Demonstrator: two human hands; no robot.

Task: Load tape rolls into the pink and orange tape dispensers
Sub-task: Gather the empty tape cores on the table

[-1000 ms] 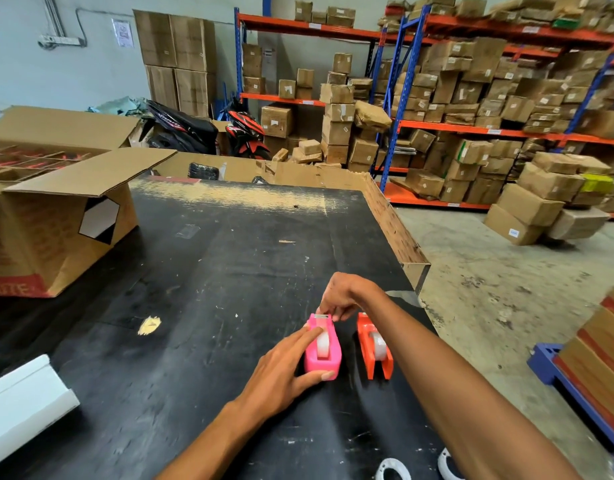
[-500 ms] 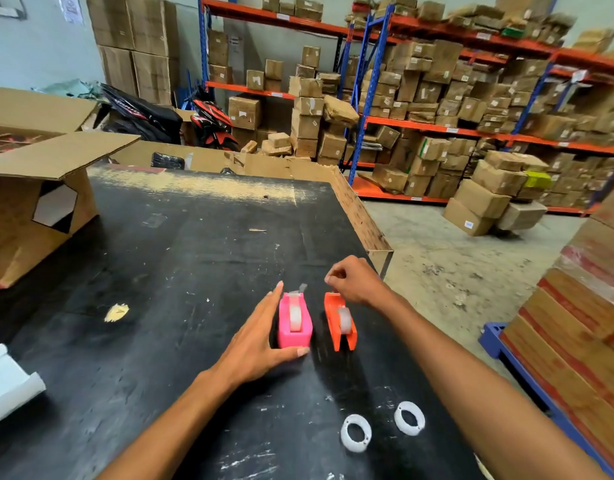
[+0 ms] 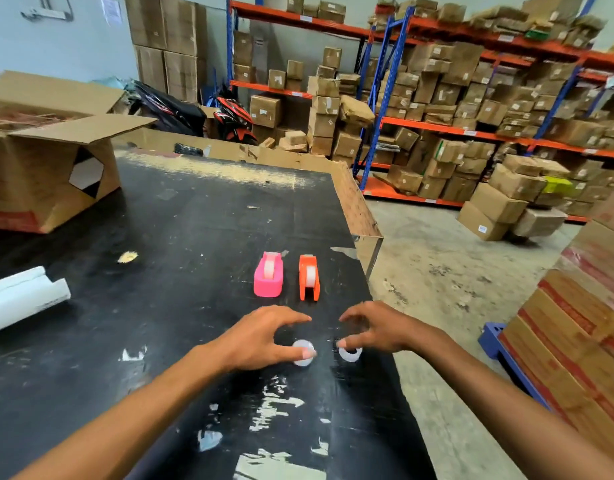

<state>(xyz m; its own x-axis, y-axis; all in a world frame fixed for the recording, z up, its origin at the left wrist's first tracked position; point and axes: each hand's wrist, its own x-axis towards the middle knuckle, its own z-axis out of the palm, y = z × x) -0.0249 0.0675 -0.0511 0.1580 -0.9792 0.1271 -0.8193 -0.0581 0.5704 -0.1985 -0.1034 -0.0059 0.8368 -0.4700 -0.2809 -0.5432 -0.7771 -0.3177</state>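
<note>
Two bare hands reach over a scuffed black table (image 3: 181,258) in a warehouse. The left hand (image 3: 260,336) is spread, fingers apart, with its thumb tip resting on a small white ring (image 3: 303,353) that lies flat on the tabletop; the index finger arches above the ring without closing on it. The right hand (image 3: 378,329) is also spread, its thumb touching the near edge of a second white ring (image 3: 350,353), the other fingers curled loosely above. Motion blur makes it hard to tell whether either ring is an empty core or still carries tape. Just beyond the fingertips stand the pink dispenser (image 3: 268,274) and, beside it to the right, the orange dispenser (image 3: 309,277), close together but apart, each with a pale tape roll seated inside. Far to the left of the left hand lie a white tube (image 3: 21,297) and an open cardboard box (image 3: 46,174).
</note>
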